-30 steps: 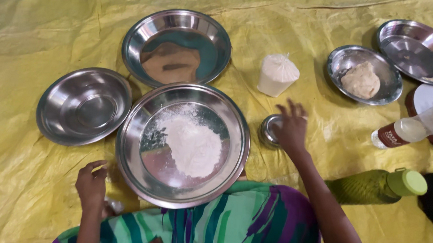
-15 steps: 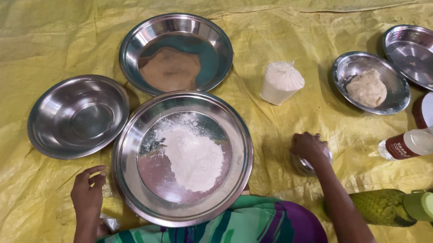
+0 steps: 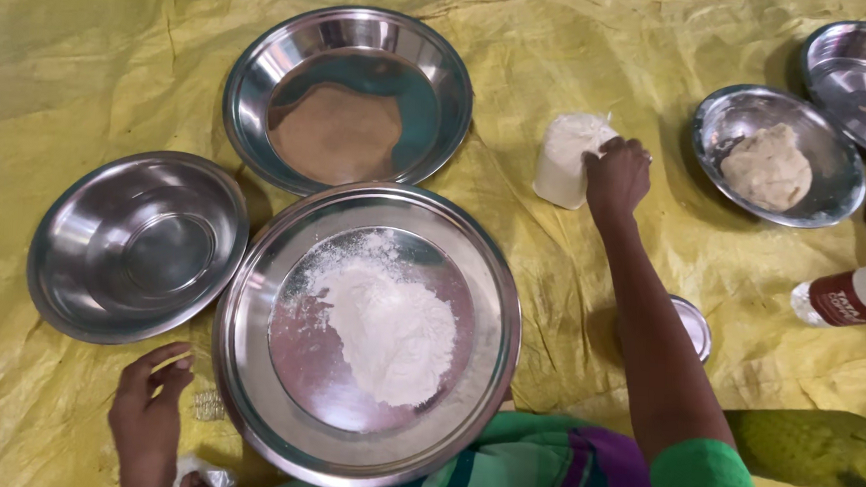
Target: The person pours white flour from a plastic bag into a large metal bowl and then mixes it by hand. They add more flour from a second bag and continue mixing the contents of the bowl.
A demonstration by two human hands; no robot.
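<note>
A white flour bag (image 3: pixel 568 158) at upper centre is gripped by the curled fingers of the right hand (image 3: pixel 618 175); white flour is held in the large steel plate (image 3: pixel 244 382) at lower centre, beside which the left hand (image 3: pixel 147 417) is rested, fingers loosely curled

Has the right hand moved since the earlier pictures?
Yes. The right hand has gone from the small steel cup beside the flour plate up to the white flour bag, now touching it.

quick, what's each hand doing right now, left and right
Left hand: open, fingers loosely curled, holding nothing, beside the big steel plate of flour.
Right hand: closed on the small white bag.
</note>
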